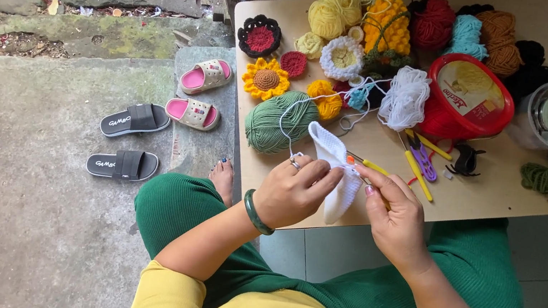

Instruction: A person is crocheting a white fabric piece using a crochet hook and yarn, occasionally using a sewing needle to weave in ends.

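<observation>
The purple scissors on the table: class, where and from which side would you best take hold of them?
Probably grip the purple scissors at the looped handles, the end nearer the person, coming from above on the right hand side. They lie flat among yellow hooks, so loops give fingers the easiest purchase.

We see a person in a mustard-yellow top with short sleeves and loose, ribbed green trousers. On the wrist of our left hand (293, 194) sits a smooth, dark green bangle (256, 212), and a small ring (295, 164) with a pale setting circles one finger. The nails of our right hand (396, 216) carry pink polish. Both forearms are uncovered. One bare foot (222, 177) shows, its toenails painted a dark blue-green.
</observation>
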